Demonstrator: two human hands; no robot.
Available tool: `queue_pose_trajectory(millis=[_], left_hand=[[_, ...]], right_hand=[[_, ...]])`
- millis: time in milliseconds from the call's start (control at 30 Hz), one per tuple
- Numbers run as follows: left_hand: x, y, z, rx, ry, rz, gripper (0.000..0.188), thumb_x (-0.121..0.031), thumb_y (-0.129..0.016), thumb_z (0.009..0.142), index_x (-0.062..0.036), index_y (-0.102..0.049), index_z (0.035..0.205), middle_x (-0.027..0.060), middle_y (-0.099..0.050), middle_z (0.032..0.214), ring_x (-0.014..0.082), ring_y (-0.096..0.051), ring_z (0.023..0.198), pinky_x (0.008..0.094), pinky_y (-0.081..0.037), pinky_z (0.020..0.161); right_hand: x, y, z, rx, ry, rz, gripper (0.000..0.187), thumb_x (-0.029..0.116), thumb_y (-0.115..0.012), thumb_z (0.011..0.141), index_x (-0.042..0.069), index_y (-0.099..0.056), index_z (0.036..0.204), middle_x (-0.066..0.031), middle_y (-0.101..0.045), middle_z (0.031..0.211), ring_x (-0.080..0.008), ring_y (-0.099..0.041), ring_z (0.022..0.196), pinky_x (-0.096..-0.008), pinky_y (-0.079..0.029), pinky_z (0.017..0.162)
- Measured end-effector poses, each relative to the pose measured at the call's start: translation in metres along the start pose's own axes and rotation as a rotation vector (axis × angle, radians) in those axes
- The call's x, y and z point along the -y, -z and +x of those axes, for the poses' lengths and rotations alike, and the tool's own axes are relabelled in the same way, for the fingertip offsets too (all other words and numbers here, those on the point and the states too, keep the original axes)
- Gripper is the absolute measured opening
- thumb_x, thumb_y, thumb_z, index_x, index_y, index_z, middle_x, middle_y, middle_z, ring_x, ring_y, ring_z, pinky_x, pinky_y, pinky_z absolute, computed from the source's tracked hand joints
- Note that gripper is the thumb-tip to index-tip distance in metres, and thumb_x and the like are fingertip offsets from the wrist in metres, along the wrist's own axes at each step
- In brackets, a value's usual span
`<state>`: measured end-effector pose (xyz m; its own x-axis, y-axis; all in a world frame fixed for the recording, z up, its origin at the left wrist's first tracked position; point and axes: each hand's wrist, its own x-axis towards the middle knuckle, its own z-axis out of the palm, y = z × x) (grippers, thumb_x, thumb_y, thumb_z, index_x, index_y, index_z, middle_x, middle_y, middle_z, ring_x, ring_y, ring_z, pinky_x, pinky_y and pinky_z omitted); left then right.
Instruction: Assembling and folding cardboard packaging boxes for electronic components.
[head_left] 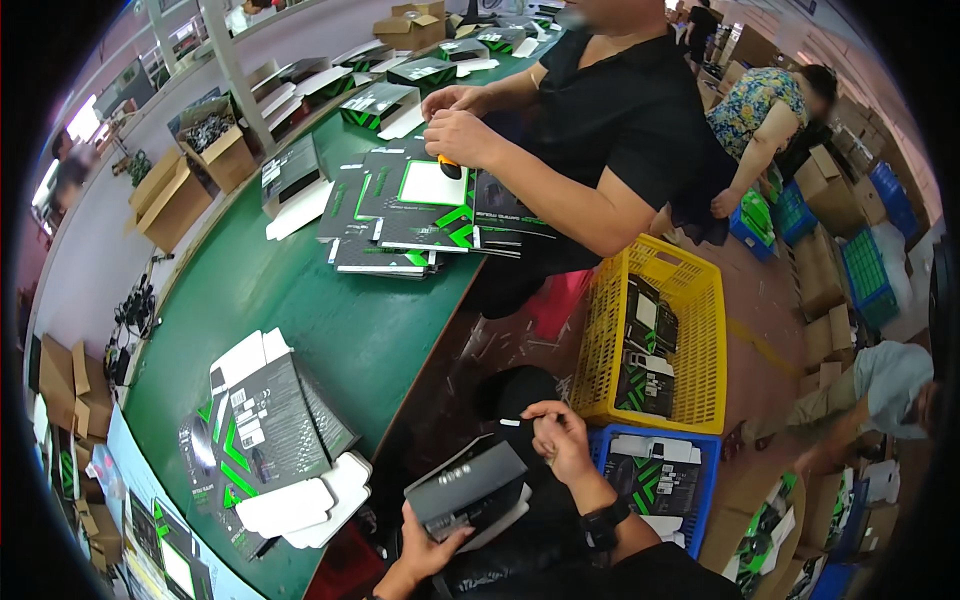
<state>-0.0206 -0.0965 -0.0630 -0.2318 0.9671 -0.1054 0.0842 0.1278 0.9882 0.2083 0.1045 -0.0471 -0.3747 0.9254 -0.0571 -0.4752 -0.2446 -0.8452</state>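
Observation:
My left hand (pixel 424 552) is closed round the lower edge of a dark grey folding carton (pixel 466 492), thumb on its near face. The carton is tilted above my lap, and white inner flaps show along its right side. Just right of it, my right hand (pixel 562 442) is raised with fingers curled and pressed together. A small white strip (pixel 509 422) shows beside its fingertips; I cannot tell whether they touch it. On the green table (pixel 300 300), to the left, lies a pile of flattened black-and-green cartons (pixel 262 420) with white flaps.
Across the table a co-worker in a black shirt (pixel 610 110) works over a stack of printed cartons (pixel 420 225). A yellow crate (pixel 712 330) and a blue crate (pixel 712 470) with flat cartons stand at my right. Brown boxes (pixel 178 205) line the far left edge.

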Motion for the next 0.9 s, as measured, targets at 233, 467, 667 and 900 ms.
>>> queue_pose_trajectory(millis=[233,467,667,900], left_hand=[[-0.156,0.124,0.058,-0.250,0.044,-0.189,0.113,-0.013,-0.090,0.074,-0.0019,-0.016,0.158,0.0158,-0.052,0.140,0.0276,-0.059,0.124,0.0402,-0.050,0.104],[-0.136,0.319,0.157,-0.791,-0.103,0.122,0.095,-0.046,-0.064,0.098,0.0000,-0.011,0.163,0.0287,-0.021,0.165,0.0339,-0.028,0.152,0.0412,-0.024,0.123],[-0.097,0.269,0.128,-0.354,0.458,1.180,0.130,-0.088,-0.057,0.078,0.0086,-0.024,0.158,0.0369,-0.022,0.162,0.0553,-0.022,0.149,0.0643,-0.017,0.121],[-0.105,0.308,0.111,-0.273,0.348,1.196,0.148,-0.090,-0.074,0.055,0.0035,-0.027,0.159,0.0322,-0.025,0.162,0.0527,-0.020,0.151,0.0637,-0.016,0.121]], right_hand=[[0.029,0.008,-0.006,-0.071,-0.136,0.251,0.024,0.021,-0.054,0.106,0.003,-0.062,0.118,-0.0078,-0.064,0.093,-0.0058,-0.041,0.056,-0.0219,-0.033,0.050],[-0.004,-0.011,-0.016,-0.011,-0.318,0.273,0.021,0.020,-0.051,0.108,0.004,-0.064,0.110,-0.0080,-0.063,0.086,-0.0075,-0.041,0.052,-0.0236,-0.032,0.048],[-0.004,0.010,-0.021,-0.002,-0.503,0.181,0.074,0.060,-0.031,0.106,-0.005,-0.057,0.130,-0.0102,-0.059,0.070,-0.0119,-0.039,0.048,-0.0270,-0.031,0.044],[0.006,-0.009,-0.005,0.182,-0.615,-0.119,0.047,0.023,-0.039,0.103,-0.006,-0.054,0.137,-0.0101,-0.058,0.073,-0.0145,-0.047,0.056,-0.0280,-0.040,0.051]])
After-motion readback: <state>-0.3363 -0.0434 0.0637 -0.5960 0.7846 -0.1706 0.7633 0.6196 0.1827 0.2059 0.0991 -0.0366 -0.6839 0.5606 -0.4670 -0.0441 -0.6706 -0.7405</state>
